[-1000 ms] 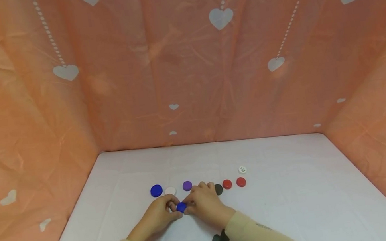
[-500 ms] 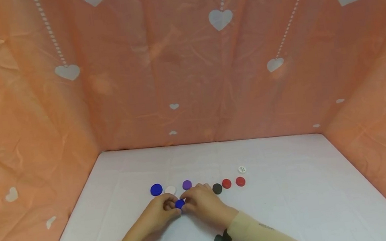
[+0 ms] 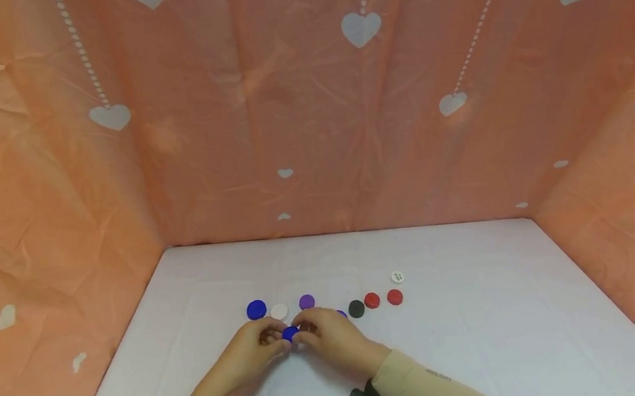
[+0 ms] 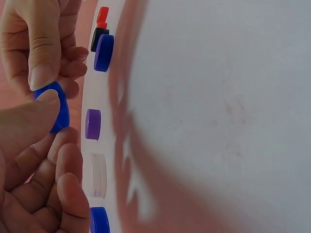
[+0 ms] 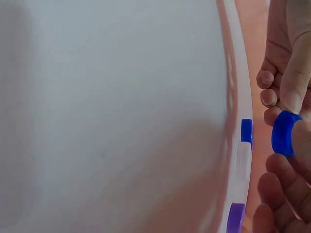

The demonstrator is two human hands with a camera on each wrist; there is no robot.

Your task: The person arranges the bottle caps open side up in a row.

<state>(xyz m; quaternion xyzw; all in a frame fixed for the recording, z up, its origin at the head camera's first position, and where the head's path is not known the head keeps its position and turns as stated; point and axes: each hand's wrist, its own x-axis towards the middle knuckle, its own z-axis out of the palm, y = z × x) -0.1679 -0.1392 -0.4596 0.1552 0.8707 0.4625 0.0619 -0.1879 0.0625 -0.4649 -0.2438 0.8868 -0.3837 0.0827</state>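
Note:
A small blue bottle cap (image 3: 290,334) is pinched between both hands, raised above the white table. My left hand (image 3: 251,349) grips its left side with thumb and fingers, and my right hand (image 3: 337,339) grips the right side. In the left wrist view the blue cap (image 4: 60,109) is tilted on edge, with a thumb across its face. The right wrist view shows the same cap (image 5: 284,133) between the thumbs and fingers of both hands. Just beyond the hands lie a white cap (image 3: 279,311) and a purple cap (image 3: 306,302).
Along the row lie a larger blue cap (image 3: 256,309), a black cap (image 3: 356,309) and two red caps, one nearer (image 3: 372,300). A bluish-purple cap (image 3: 341,313) is mostly hidden behind the right hand. A white cap with dark print (image 3: 397,277) sits farther back. Orange cloth (image 3: 314,125) surrounds the table.
Both hands have shifted slightly left and up in the head view with the blue cap. The right fingers have drawn in, uncovering the black cap and part of a bluish-purple one.

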